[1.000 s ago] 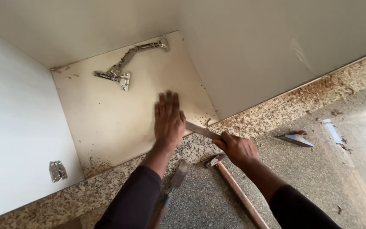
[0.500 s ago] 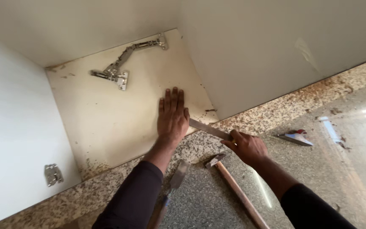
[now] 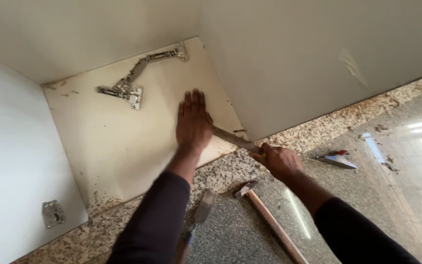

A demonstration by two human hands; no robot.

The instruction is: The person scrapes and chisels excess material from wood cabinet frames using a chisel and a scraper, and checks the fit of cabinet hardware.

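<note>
The flat metal blade [image 3: 233, 139] lies low against the cream cabinet panel [image 3: 118, 146], running from under the left hand [image 3: 193, 122] out to the right hand [image 3: 279, 160], just below the corner where the grey cabinet wall [image 3: 294, 63] meets the panel.

In the head view, the left hand is spread flat, fingers together and pointing away, palm pressed on the panel with the blade's far end beside or under its heel; it grips nothing. The right hand is clenched around the blade's near end, over the speckled granite worktop [image 3: 377, 195]. Both arms wear dark sleeves.

On the panel, well apart from the hands, a metal hinge arm [image 3: 137, 78] stretches diagonally toward the back corner. A small metal hinge plate [image 3: 53, 213] sits on the white door [image 3: 10, 161] at the left.

On the worktop, a hammer [image 3: 269, 220] with a wooden handle lies just below the right hand, its head near the panel's edge. A putty knife [image 3: 202, 210] lies between the two arms. A small trowel-like tool with a red grip [image 3: 338, 159] rests to the right of the right hand. Wood crumbs are scattered along the panel's front edge.
</note>
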